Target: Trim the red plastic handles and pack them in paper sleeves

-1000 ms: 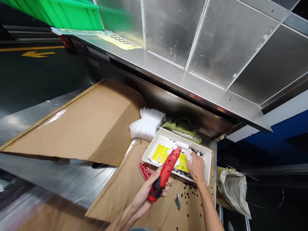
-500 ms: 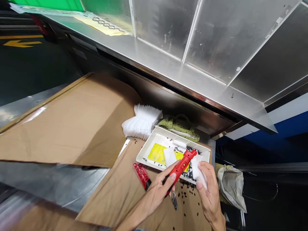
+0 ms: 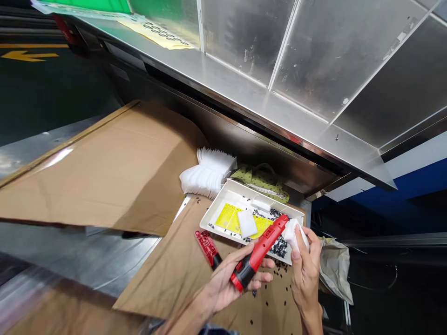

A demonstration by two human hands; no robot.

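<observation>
Left hand: the left hand is turned partly palm-up, its grip closed about a red-and-black tool housing, thumb along the near-left side and fingertips showing past the right side.
Tool housing: slants from the palm toward the far right; its black part sits at the near end above a red end ring, and its red far tip stands over the right part of the tray.
Right hand: the right hand is raised at the tray's near right corner, its grip pinched on a crumpled white wipe.
Wipe: just beside the housing's far tip; whether the two touch cannot be told.
White tray: the white tray lies askew, holding yellow printed sheets, a flat white pad on top of them, a white block by the far wall, and small black parts, thickest at the right.
Loose black bits: scattered on the cardboard sheet near the tray's right end.
Second housing: a red housing piece with a black end lies left of the left hand, its near end close to the forearm.
Far side: a fanned stack of white sheets at the tray's far left corner; a green patterned pouch behind the tray.
Left side: a large bent cardboard panel above the metal counter.
Right side: a pale bag beyond the right hand.
Shelf: the metal shelf bears a yellow sheet with black rings at its far left.
</observation>
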